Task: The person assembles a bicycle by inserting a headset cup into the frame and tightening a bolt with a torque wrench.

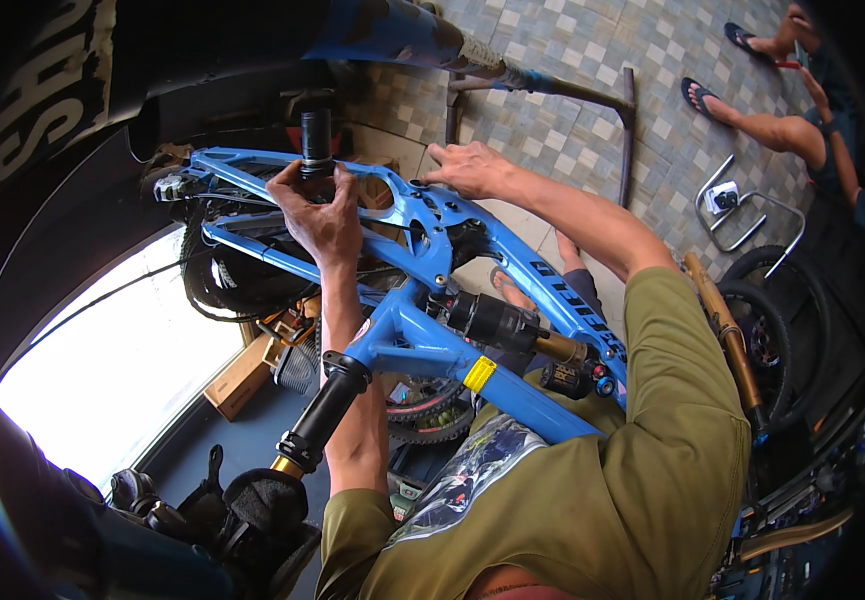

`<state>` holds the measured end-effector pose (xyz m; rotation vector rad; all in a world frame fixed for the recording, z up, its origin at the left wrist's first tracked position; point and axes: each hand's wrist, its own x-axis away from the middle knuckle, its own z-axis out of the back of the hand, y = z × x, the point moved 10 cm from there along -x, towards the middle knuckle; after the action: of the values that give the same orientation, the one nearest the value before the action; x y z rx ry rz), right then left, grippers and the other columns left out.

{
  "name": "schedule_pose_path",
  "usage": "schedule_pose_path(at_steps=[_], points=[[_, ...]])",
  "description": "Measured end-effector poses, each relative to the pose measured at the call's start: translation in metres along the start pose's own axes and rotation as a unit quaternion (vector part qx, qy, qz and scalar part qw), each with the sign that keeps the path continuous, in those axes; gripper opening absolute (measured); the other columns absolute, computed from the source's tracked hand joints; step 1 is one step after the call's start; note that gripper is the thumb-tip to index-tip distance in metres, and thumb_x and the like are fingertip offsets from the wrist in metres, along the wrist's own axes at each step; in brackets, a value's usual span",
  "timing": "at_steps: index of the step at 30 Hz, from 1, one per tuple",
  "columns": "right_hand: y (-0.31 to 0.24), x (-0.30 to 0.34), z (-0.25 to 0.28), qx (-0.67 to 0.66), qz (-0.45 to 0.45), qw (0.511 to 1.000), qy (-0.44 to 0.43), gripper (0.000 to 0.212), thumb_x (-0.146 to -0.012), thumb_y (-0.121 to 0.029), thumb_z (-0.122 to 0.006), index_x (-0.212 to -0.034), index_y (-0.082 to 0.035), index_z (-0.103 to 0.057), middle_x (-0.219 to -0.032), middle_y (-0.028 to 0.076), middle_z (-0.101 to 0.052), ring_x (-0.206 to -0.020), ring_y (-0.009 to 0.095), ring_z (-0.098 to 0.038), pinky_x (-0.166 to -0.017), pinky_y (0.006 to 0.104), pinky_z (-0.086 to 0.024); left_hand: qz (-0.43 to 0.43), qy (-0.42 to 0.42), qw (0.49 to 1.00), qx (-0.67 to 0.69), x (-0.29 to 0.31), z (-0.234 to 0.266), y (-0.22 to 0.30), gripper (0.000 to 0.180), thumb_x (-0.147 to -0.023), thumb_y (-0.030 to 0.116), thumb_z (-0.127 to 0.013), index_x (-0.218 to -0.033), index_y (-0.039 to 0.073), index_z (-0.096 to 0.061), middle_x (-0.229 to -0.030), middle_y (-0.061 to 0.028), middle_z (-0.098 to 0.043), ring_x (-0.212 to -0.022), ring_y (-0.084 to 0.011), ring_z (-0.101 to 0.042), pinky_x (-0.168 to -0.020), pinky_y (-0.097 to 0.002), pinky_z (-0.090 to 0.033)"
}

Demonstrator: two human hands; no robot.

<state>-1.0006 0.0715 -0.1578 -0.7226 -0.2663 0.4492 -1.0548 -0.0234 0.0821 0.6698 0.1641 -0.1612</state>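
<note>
Bicycle frame of glossy blue metal, close before the wearer

Nearest is one olive-green cloth T-shirt, with the single frame stretching across and beyond it. One black tubular post with a gold end slants toward the lower left; one black-and-gold cylindrical shock absorber sits between the tubes. One yellow rectangular sticker marks a tube.

I judge the frame stiff and bulky but light for its size; its smooth paint may slip under greasy fingers. The thick tubes look like the surest hold, the shock a poorer one.

Farther out are two bare hands. The left hand, thumb and fingers half curled, seems to grip the lower end of one short black cylinder. The right hand is at the linkage, fingers loosely bent; whether it holds anything I cannot tell.

Beyond stand one dark tubular metal stand and another person in two black flip-flops.
</note>
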Motion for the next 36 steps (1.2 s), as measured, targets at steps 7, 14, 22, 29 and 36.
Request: schedule_pose_path(at_steps=[7, 14, 22, 29, 36], points=[[0.035, -0.011, -0.033, -0.549, -0.160, 0.821, -0.005, 0.050, -0.080, -0.009, -0.053, -0.127, -0.016, -0.069, -0.091, 0.004, -0.056, -0.071, 0.014, -0.050, -0.055, 0.0283, -0.038, -0.005, -0.006, 1.000, -0.003, -0.001, -0.003, 0.004, 0.048, -0.084, 0.020, -0.080, -0.119, 0.003, -0.051, -0.095, -0.0071, -0.061, -0.086, -0.0160, -0.060, -0.084, -0.0339, -0.048], [0.022, -0.014, -0.056, -0.591, -0.235, 0.768, -0.077, 0.044, -0.082, -0.013, -0.059, -0.123, -0.013, -0.073, -0.091, 0.000, -0.063, -0.062, 0.008, -0.042, -0.047, 0.0252, -0.025, -0.006, -0.006, 1.000, -0.001, 0.001, 0.000, -0.002, 0.048, -0.085, 0.021, -0.079, -0.120, 0.004, -0.050, -0.094, -0.0068, -0.061, -0.086, -0.0158, -0.060, -0.083, -0.0342, -0.049], [0.026, -0.027, -0.038, -0.414, -0.099, 0.904, -0.045, 0.046, -0.078, -0.007, -0.057, -0.120, -0.013, -0.075, -0.096, 0.010, -0.066, -0.079, 0.021, -0.058, -0.065, 0.0378, -0.046, -0.006, -0.004, 1.000, -0.003, 0.001, -0.001, -0.004, 0.047, -0.086, 0.020, -0.079, -0.119, 0.003, -0.050, -0.094, -0.0067, -0.061, -0.084, -0.0151, -0.059, -0.082, -0.0340, -0.049], [0.012, -0.009, 0.001, -0.146, -0.043, 0.988, -0.006, 0.048, -0.079, -0.012, -0.057, -0.119, -0.032, -0.075, -0.119, 0.012, -0.053, -0.106, 0.036, -0.064, -0.086, 0.0462, -0.055, 0.001, -0.008, 1.000, 0.005, 0.002, 0.001, -0.005, 0.048, -0.085, 0.019, -0.080, -0.119, 0.003, -0.051, -0.094, -0.0070, -0.062, -0.085, -0.0154, -0.060, -0.083, -0.0329, -0.049], [0.010, -0.004, -0.001, -0.128, -0.018, 0.992, 0.016, 0.048, -0.080, -0.011, -0.056, -0.119, -0.033, -0.075, -0.122, 0.012, -0.053, -0.105, 0.034, -0.065, -0.084, 0.0449, -0.056, -0.011, -0.003, 1.000, -0.002, 0.001, 0.000, 0.000, 0.048, -0.084, 0.021, -0.080, -0.119, 0.005, -0.050, -0.086, -0.0056, -0.064, -0.081, -0.0167, -0.064, -0.080, -0.0335, -0.050]])
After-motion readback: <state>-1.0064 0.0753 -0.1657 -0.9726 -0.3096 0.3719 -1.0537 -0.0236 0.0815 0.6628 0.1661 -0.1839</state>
